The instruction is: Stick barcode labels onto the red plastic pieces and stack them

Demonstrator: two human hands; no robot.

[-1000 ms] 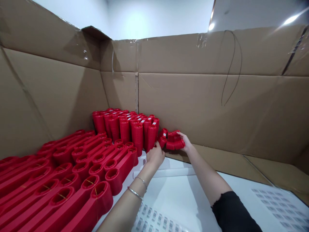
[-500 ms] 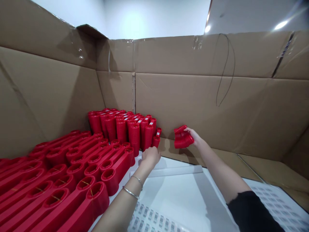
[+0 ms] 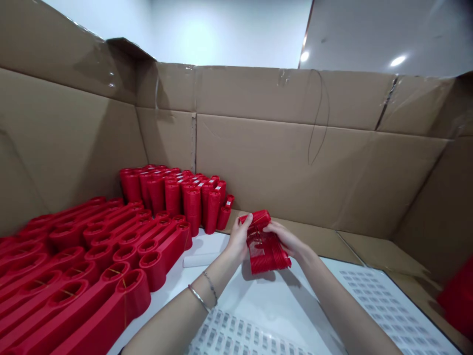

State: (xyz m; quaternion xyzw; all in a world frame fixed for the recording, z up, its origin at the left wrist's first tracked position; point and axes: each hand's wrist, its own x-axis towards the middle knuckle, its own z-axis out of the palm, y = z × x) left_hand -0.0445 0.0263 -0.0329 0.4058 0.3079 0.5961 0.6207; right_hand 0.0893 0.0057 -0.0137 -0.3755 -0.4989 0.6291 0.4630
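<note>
A bundle of stacked red plastic parts [image 3: 264, 246] is held between both my hands above the white sheet [image 3: 273, 301]. My left hand [image 3: 238, 241] grips the bundle's left end, with a fingertip over its top. My right hand [image 3: 286, 239] closes over its right side. Upright stacks of the same red parts [image 3: 177, 197] stand in the box's far left corner. Long bundles of red parts [image 3: 92, 266] lie side by side at the left.
Tall cardboard walls [image 3: 288, 162] enclose the space on all sides. Sheets of small printed labels [image 3: 380, 301] lie on the white sheet at front and right. Another red object [image 3: 458, 301] shows blurred at the right edge.
My right hand carried the red bundle away from the standing stacks toward me. My left hand left the stacks and took hold of the bundle's left end. The camera view shifted right.
</note>
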